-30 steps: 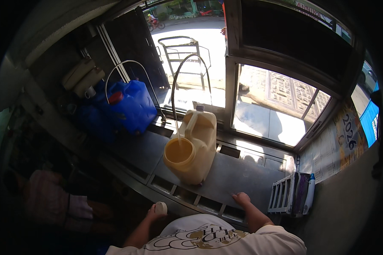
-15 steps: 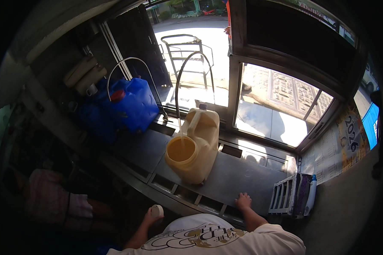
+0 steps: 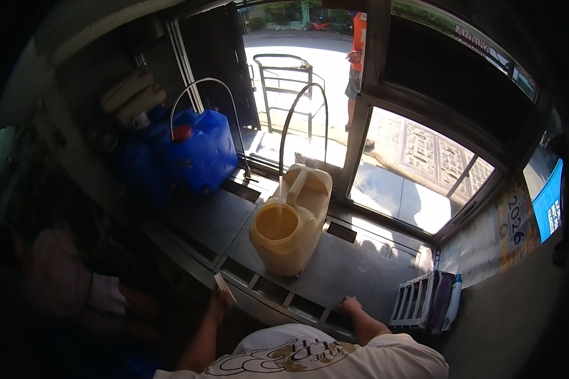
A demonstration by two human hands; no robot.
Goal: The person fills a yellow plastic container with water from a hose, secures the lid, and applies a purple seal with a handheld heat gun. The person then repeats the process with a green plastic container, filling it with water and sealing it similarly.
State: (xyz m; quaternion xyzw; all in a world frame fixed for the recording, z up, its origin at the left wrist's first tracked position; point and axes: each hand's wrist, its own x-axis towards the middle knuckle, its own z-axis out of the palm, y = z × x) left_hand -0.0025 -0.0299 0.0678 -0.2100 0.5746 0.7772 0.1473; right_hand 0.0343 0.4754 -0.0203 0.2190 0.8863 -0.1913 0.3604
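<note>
My left hand is closed on a round whitish lid, turned nearly edge-on in front of the counter. At the near part of the metal counter, my right hand rests with its fingers loosely bent and nothing visible in it. Ahead of both hands stands a large cream plastic jug, its wide round mouth open and tilted towards me. A thin curved hose arches over the jug, and a pale stream of water falls from it into the mouth.
Blue plastic containers, one with a red cap, stand at the left under another curved hose. A white slatted basket sits at the right end. Beyond the opening are a metal cart and a person in orange.
My left hand has risen towards the counter and tilted the lid edge-on. The right hand has drawn slightly back and left. The person outside has come further into view.
</note>
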